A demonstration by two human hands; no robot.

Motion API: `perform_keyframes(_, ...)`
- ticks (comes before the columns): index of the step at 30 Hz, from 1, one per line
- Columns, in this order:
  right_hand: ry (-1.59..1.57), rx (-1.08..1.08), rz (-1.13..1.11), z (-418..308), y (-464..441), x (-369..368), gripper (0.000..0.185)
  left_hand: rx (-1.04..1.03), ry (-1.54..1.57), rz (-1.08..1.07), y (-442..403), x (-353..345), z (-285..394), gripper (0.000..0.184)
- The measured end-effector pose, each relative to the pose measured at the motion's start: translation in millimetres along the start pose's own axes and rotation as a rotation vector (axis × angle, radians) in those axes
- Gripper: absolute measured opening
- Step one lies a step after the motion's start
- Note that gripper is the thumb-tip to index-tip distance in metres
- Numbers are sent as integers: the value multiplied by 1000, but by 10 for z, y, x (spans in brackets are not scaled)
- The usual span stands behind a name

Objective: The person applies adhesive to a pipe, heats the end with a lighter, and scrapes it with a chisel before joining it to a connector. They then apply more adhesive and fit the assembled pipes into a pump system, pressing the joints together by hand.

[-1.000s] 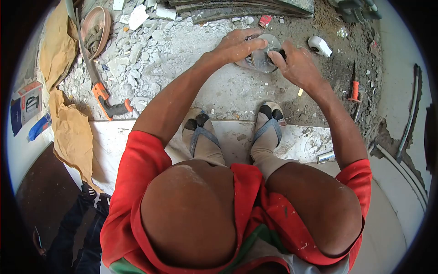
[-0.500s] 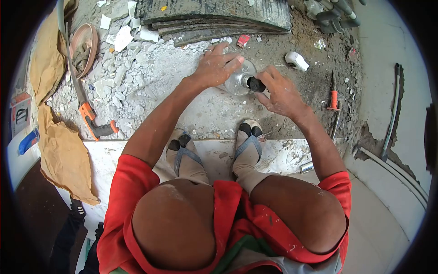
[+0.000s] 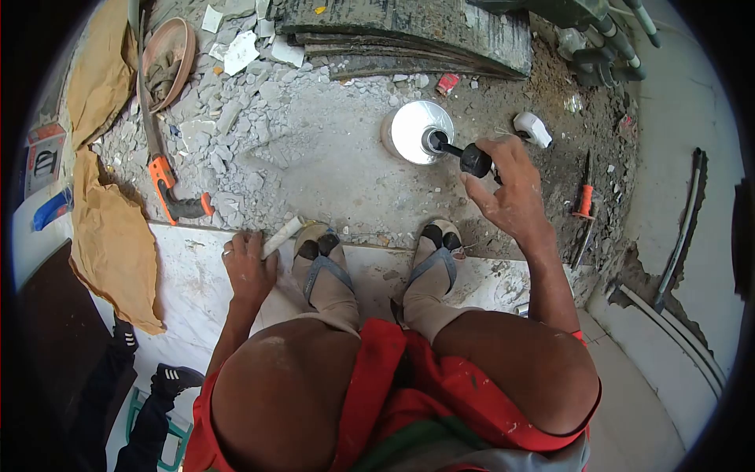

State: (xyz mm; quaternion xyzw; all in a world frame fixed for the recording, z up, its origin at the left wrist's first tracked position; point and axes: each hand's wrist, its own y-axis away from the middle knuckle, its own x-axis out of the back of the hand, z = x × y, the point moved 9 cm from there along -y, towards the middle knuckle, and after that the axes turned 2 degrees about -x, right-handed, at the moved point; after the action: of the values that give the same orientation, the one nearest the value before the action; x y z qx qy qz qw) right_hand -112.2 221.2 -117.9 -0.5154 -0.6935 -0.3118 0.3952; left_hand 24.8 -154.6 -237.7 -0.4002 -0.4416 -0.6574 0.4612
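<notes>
Dusty grey floor: upright can, rubble, stacked boards.

The right hand holds a black cap whose dark stem reaches the neck of a shiny-topped can on the dusty floor. The left hand is at the near end of a white pipe, beside the sandalled feet. An orange-handled saw lies by grey rubble, and stacked boards lie beyond the can.
</notes>
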Motion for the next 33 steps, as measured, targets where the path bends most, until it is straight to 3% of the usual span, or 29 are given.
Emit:
perform_keyframes(7,38,-36,-22,-35,-34,187,43,-70,242,-19,-158,166,137,32)
perform_keyframes(16,-64,-110,42,29,-47,298,38,-409,114,-119,-656,604,666,34)
perform_keyframes(19,-28,-116,51,95,2,269,37,-420,149,-181,-841,652,734,32)
perform_keyframes(25,-249,-200,132,-95,40,472,37,-522,20,-144,-1302,924,1138,29)
perform_keyframes(33,-328,1,196,-423,-20,372,41,-583,25,-100,-1596,1145,1516,27)
